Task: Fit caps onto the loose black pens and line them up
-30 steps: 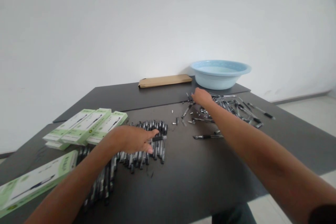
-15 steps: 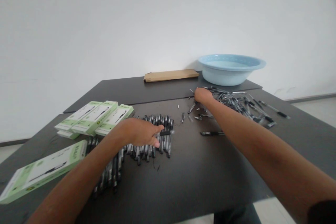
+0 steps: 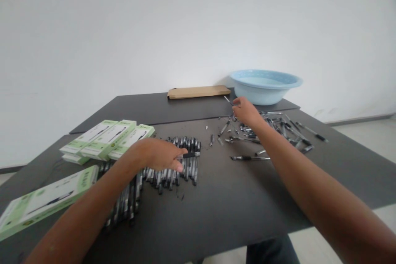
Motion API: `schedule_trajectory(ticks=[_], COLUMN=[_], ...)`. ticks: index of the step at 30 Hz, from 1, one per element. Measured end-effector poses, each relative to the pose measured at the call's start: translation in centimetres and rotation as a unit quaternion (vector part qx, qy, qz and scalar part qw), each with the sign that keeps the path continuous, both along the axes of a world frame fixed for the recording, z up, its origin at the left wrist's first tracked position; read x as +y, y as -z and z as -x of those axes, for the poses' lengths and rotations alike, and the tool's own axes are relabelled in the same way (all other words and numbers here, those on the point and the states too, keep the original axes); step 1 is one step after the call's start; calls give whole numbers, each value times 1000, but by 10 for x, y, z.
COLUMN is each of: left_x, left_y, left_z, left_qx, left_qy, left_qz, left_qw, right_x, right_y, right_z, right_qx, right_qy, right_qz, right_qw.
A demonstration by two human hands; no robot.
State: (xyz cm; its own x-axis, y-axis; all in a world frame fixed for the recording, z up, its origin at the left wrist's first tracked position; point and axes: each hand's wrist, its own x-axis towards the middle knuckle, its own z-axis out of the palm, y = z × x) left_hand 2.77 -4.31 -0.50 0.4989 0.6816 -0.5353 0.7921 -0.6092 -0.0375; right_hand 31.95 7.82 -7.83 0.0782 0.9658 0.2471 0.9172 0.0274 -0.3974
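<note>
My left hand (image 3: 163,154) is closed on a pen (image 3: 191,155) with a black grip section, held level with its clear end pointing right. Under that hand lie rows of pens (image 3: 193,169), packed side by side on the dark table. My right hand (image 3: 246,111) pinches a thin pale stick (image 3: 228,100), which looks like a pen refill or slim pen part; it juts out to the upper left. Below it spreads a loose heap of pen parts (image 3: 278,126). A single pen piece with a dark grip (image 3: 247,158) lies nearer me.
Green-and-white pen boxes (image 3: 108,138) are stacked at the left, and another box (image 3: 49,198) lies closer. A flat brown cardboard piece (image 3: 198,92) rests by the wall. To its right stands a light blue basin (image 3: 266,90). Small tips (image 3: 229,140) are scattered mid-table.
My right hand has lifted off the heap's left side, and the pale stick now shows clearly in its fingers. My left hand keeps its pen in place over the rows. The view has shifted slightly.
</note>
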Motion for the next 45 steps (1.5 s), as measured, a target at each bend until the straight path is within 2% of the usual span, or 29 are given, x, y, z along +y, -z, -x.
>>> schedule_trajectory(ticks=[1,2,3,5,8,11,13,19,23,26,32,37,45], left_x=[1,1,2,4,7,10,13,20,25,26,30,33,36], left_y=[-1,-2,-2,-3,-3,-2,-2,0,1,1,4,7,12], left_z=[0,0,0,-1,-1,2,4,10,11,11,13,16,19], left_qx=[9,19,23,22,30,21,15,6,25,13,8,4,-10], left_qy=[0,0,-2,-8,-15,-12,-12,-37,-54,-64,-56,-54,-42], left_qz=[12,26,34,38,41,41,44,82,100,109,115,123,111], left_qw=[1000,999,999,999,999,999,999,996,993,992,992,991,993], right_x=[-8,-16,-23,-37,-55,-69,-75,-76,-79,-85,-91,-90,-92], right_y=[1,2,4,6,1,-9,-13,-6,-7,-11,-7,-2,-4], right_z=[3,7,11,19,29,33,34,44,53,61,74,77,79], right_qx=[40,120,203,349,485,547,570,637,672,679,680,681,688], right_qy=[-28,-70,-113,-188,-257,-316,-344,-328,-342,-350,-343,-348,-332], right_qz=[-13,-29,-38,-28,30,94,104,37,29,28,23,19,26], right_qw=[999,990,972,918,836,770,739,697,656,644,647,644,645])
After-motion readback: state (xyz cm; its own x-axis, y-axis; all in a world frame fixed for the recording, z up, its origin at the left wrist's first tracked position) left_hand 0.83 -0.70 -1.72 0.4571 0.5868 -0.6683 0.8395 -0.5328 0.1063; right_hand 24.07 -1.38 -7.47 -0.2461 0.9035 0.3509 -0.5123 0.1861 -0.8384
